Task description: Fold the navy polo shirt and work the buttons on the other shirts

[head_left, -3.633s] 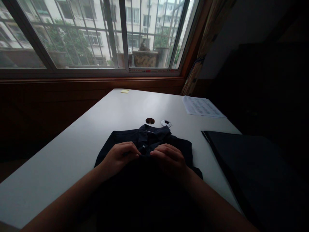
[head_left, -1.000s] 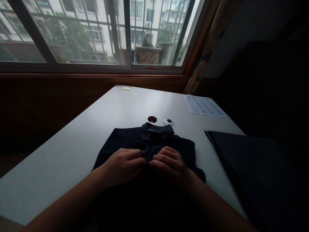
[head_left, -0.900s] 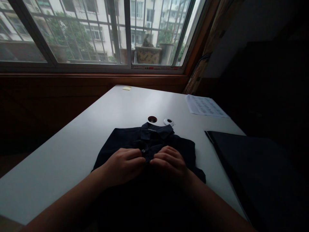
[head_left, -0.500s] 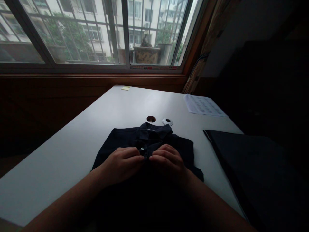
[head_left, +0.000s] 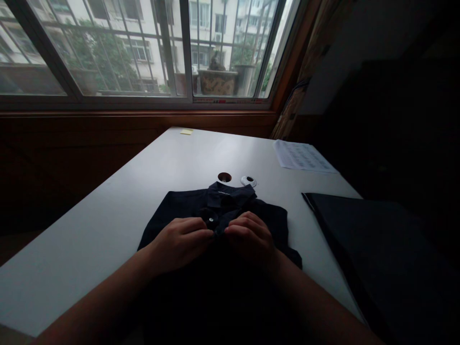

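A dark navy collared shirt [head_left: 176, 203] lies on the white table, its collar [head_left: 230, 195] pointing away from me. My left hand [head_left: 183, 242] pinches the front placket from the left side. From the right, my right hand [head_left: 249, 237] pinches the same placket, its fingertips a short gap from the left ones. A small white button [head_left: 211, 219] shows just above the left fingertips. The lower part of the shirt is lost in shadow beneath my hands and arms, and any button between the fingers is hidden.
On the white table [head_left: 89, 215], a round cable hole [head_left: 224, 177] and its white ring cover [head_left: 248, 181] sit behind the collar. Printed paper [head_left: 305, 155] lies at the back right, a yellow note [head_left: 186, 132] at the far edge. Dark folded cloth or a bag [head_left: 373, 230] lies right.
My right fingertips have shifted slightly to the right, widening the gap between the hands a little. The white button shows more fully. The shirt otherwise stays in place.
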`<action>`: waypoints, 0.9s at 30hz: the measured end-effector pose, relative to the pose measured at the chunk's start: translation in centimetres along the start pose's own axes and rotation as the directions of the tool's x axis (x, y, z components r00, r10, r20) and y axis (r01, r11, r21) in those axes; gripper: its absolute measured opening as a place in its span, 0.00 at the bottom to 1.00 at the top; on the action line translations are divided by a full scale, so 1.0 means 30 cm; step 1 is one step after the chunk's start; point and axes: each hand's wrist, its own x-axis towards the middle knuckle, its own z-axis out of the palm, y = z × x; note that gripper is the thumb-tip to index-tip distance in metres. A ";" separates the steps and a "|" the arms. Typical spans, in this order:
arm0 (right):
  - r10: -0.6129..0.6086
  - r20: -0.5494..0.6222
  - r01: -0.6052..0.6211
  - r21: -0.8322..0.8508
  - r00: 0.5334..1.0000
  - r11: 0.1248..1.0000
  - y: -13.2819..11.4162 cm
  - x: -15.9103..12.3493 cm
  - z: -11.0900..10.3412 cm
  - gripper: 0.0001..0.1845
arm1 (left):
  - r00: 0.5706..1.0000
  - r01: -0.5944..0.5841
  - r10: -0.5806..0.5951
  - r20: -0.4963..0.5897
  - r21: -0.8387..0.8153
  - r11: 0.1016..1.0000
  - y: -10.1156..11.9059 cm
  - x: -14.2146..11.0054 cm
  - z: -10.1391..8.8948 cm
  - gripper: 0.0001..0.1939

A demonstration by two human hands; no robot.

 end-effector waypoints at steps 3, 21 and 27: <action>-0.010 -0.001 0.010 -0.015 1.000 1.000 0.002 0.005 0.004 0.09 | 1.000 -0.005 0.005 -0.015 -0.006 1.000 -0.005 -0.002 0.000 0.08; 0.176 -0.080 -0.184 -0.107 0.981 0.977 0.034 0.006 -0.006 0.11 | 0.959 0.194 -0.216 -0.182 -0.132 0.972 -0.008 0.020 -0.017 0.04; 0.409 -0.078 -0.413 -0.047 0.909 0.910 0.066 0.006 -0.018 0.10 | 0.904 0.381 -0.408 -0.129 -0.191 0.905 -0.034 0.026 -0.011 0.03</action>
